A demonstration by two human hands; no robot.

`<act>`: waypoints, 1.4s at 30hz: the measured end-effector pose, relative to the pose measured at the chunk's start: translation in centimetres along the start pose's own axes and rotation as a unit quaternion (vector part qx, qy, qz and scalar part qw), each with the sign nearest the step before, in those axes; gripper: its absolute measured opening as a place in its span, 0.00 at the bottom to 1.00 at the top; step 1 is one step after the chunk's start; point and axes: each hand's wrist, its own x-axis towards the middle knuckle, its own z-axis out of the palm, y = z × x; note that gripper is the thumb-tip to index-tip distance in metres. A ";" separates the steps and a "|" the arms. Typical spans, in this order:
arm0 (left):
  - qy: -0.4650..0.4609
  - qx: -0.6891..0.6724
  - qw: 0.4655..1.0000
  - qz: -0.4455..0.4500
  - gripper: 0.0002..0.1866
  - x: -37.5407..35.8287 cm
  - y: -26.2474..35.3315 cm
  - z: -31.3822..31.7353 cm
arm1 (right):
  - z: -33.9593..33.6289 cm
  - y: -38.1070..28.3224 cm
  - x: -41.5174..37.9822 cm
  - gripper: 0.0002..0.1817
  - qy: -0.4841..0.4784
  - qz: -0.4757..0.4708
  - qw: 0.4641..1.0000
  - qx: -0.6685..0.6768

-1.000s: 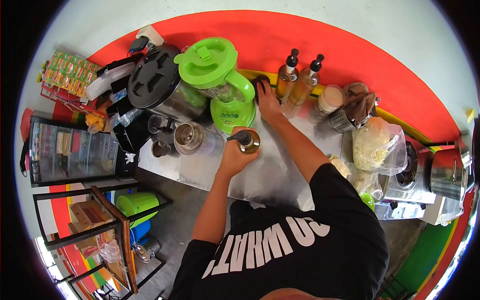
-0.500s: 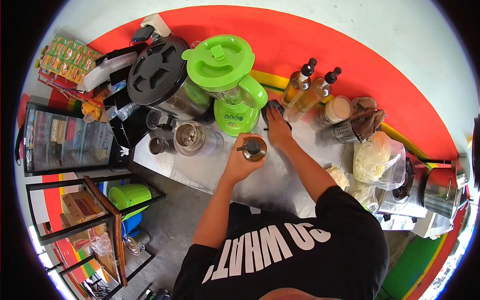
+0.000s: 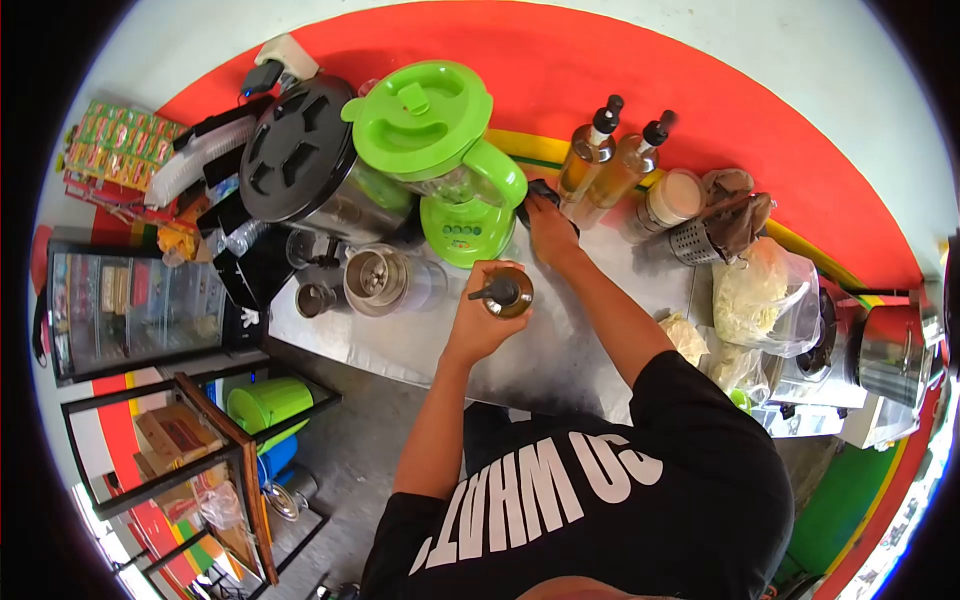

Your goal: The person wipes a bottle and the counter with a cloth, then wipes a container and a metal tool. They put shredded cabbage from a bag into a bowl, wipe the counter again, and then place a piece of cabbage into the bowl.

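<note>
Pump bottle [image 3: 505,293], amber with a dark spout, is clamped in your left hand [image 3: 478,322], fingers wrapped around its body, held over the steel counter [image 3: 560,345] just in front of the green blender [image 3: 445,160]. Your right hand [image 3: 548,225] is stretched to the back of the counter, pressed down on a dark cloth [image 3: 537,192] between the blender base and two upright pump bottles [image 3: 605,160]; its fingers lie flat over the cloth rather than curled shut. Left of the held bottle stands an open steel cup [image 3: 376,277]. A mesh utensil holder [image 3: 700,245] and a bagged white foodstuff [image 3: 750,295] sit to the right.
</note>
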 end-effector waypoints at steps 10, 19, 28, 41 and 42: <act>-0.011 -0.031 0.999 -0.033 0.36 -0.3 -0.4 0.5 | 2.2 1.0 9.8 0.24 0.028 -0.088 0.994 -0.052; -0.002 -0.039 0.999 -0.002 0.38 -0.2 -1.4 0.7 | 1.3 0.9 4.3 0.21 0.006 -0.019 1.000 -0.012; -0.008 -0.037 0.999 -0.007 0.38 -0.1 -1.4 0.5 | -0.7 -0.5 9.7 0.24 -0.058 -0.029 0.998 -0.023; -0.021 -0.050 0.998 -0.008 0.38 -0.1 -1.6 0.3 | 2.2 0.5 -0.1 0.35 0.006 -0.006 1.000 -0.025; -0.020 -0.050 0.999 -0.004 0.38 0.0 -1.5 0.3 | 2.1 0.4 1.0 0.28 -0.004 0.012 1.000 -0.003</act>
